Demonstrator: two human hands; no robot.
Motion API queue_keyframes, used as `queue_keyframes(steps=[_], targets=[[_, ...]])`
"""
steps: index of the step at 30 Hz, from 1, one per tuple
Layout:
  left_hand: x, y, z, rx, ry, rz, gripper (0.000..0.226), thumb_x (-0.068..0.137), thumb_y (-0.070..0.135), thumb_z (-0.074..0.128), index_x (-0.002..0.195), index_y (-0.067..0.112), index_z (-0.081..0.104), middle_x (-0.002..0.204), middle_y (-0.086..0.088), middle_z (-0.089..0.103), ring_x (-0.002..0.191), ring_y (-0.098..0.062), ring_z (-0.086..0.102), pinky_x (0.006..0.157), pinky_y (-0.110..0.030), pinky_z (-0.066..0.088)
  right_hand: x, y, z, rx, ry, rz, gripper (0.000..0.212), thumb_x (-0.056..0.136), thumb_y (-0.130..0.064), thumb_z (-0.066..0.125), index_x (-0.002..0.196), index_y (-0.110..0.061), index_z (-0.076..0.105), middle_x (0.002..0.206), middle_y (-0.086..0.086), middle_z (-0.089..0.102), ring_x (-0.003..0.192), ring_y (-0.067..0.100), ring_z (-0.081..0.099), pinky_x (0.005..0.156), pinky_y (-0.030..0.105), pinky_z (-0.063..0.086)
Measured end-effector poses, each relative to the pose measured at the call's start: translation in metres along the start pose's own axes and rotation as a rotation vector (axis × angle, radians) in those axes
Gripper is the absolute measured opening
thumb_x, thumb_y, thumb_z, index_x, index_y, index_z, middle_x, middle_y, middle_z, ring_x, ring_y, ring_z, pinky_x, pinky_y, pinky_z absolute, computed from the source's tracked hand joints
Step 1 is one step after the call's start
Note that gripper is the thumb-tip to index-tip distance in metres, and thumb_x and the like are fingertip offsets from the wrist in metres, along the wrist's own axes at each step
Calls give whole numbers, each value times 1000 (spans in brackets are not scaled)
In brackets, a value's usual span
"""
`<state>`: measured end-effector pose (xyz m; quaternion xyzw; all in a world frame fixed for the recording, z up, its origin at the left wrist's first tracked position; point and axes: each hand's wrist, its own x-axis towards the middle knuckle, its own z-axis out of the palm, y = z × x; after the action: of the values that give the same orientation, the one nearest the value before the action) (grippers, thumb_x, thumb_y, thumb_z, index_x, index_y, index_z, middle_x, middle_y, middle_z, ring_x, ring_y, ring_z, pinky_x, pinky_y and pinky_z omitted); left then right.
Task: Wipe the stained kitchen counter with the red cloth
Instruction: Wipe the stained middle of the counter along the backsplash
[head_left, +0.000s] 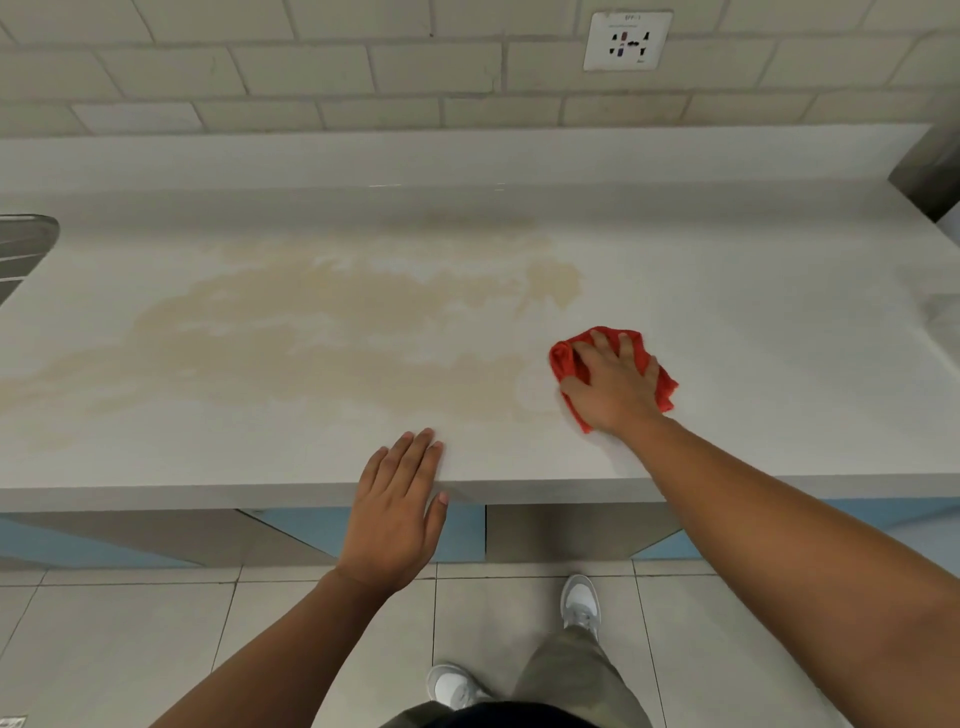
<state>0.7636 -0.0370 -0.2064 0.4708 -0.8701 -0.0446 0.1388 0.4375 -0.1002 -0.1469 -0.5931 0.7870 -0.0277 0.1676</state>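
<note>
Looking down through the head camera, I see a pale tabletop (753, 338) against a tiled wall; a wide yellowish stain (322, 332) spreads over it, its long axis running left to right and fading toward the far left. The red cloth (563, 358) lies bunched at the stain's right end, near the front edge; the right hand (613, 387) lies flat on top of it, fingers spread and straight, pressing rather than clutching. Nearly all the stain therefore lies to the left of that hand; I judge the coming sweep must travel leftward along that long axis. The left hand (397, 514) rests released on the front edge, fingers straight and together, holding nothing; it is nearer the stain's middle but apart from the cloth. The cloth is bright red, crumpled and soft-looking, its edges poking out around the palm; a paler round patch shows just beside its left edge. A wall socket (627, 40) sits above, well apart.
</note>
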Motion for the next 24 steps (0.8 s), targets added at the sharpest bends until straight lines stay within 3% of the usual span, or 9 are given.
queue_keyframes(steps=[2,5,7,10,12,15,20,24], targets=[[0,1,-1,4,0,-5,59,104,41,33,155,11,36,163,-6,31,152,-24,25,122,-49,24,-3,-22,6,-10,26,-53,57,97,-59,30,149,-39,33,166,-8,17,153,30,3,117,64,2],[0,-1,-1,15,-8,6,58,104,40,34,155,12,36,163,-6,30,152,-24,25,123,-47,22,-24,-37,18,-141,-2,-225,54,103,-49,23,156,-37,19,168,-9,9,154,31,-2,118,65,3],[-1,-3,-1,22,-11,15,58,104,40,34,155,12,35,164,-5,29,152,-24,24,123,-47,21,-42,-27,22,-216,-26,-368,55,104,-47,20,158,-37,12,168,-11,3,154,28,-7,120,63,1],[-1,-3,-1,32,-17,26,59,104,41,33,156,12,34,165,-5,28,153,-24,22,123,-47,21,-59,8,15,-244,-80,-528,61,100,-54,14,158,-38,18,167,-14,4,154,22,-8,122,56,1],[-1,-2,-1,31,-18,21,60,105,42,32,156,12,33,165,-6,27,153,-24,21,123,-48,21,-61,36,5,-244,-73,-513,64,97,-58,11,157,-39,20,166,-14,5,154,19,-6,123,52,2],[-1,1,-2,25,-27,3,61,105,44,32,157,12,32,165,-5,26,154,-23,20,123,-48,22,-46,63,-7,-242,-48,-300,61,99,-56,12,158,-38,15,168,-11,3,154,19,-7,123,54,3],[-1,4,-3,18,-34,-13,61,105,45,32,157,12,32,165,-5,26,154,-23,19,122,-50,23,-8,16,-2,-190,-80,-37,61,103,-46,23,159,-33,5,168,-5,-8,152,34,-14,117,66,-3],[-1,2,-3,19,-23,3,60,105,43,36,155,11,34,164,-6,29,153,-24,22,121,-50,24,-13,-32,6,-197,-107,-252,60,103,-41,29,159,-37,9,168,-10,-5,153,34,-11,117,68,0]])
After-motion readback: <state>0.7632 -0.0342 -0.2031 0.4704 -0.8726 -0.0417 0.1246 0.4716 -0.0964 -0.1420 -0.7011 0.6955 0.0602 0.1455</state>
